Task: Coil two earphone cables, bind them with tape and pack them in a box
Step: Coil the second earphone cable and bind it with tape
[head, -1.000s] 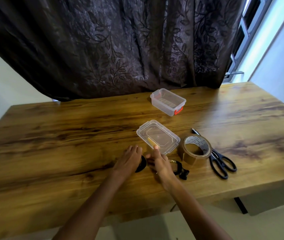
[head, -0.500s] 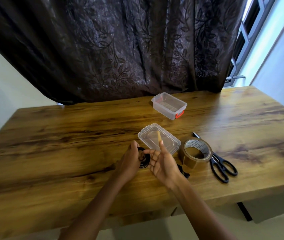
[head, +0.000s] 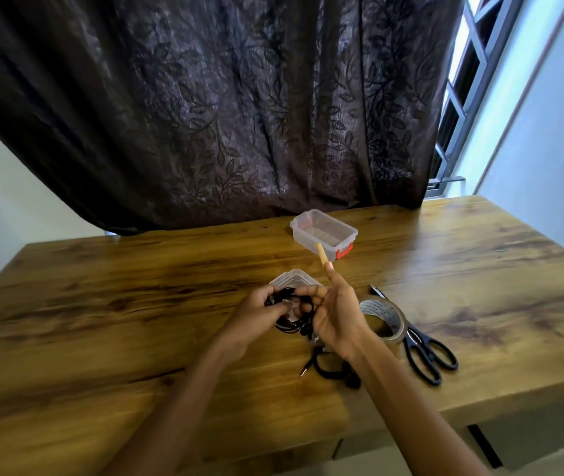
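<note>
Just below the middle of the frame, the left hand (head: 256,316) grips a coiled black earphone cable (head: 290,316), its fingers (head: 275,309) curled round the left side of the loops and holding them up off the tabletop (head: 136,304). The right hand (head: 340,316) faces it with the palm turned toward the coil. Its fingers are mostly straight and clasp nothing, and the thumb reaches across to touch the top of the cable. A short strip of brown tape (head: 322,258) clings to the raised index fingertip and stands upward.

A second black earphone cable (head: 328,367) lies coiled on the tabletop under the right wrist, with its plug pointing toward the lower left. A clear lid (head: 292,278) lies flat just behind the hands and is partly hidden by them. The open clear box (head: 323,231), with a red clasp on its near end, sits further up the frame, near the dark curtain (head: 239,115). To the right of the right hand lies a roll of brown tape (head: 387,319), and black scissors (head: 428,357) lie just beside it.
</note>
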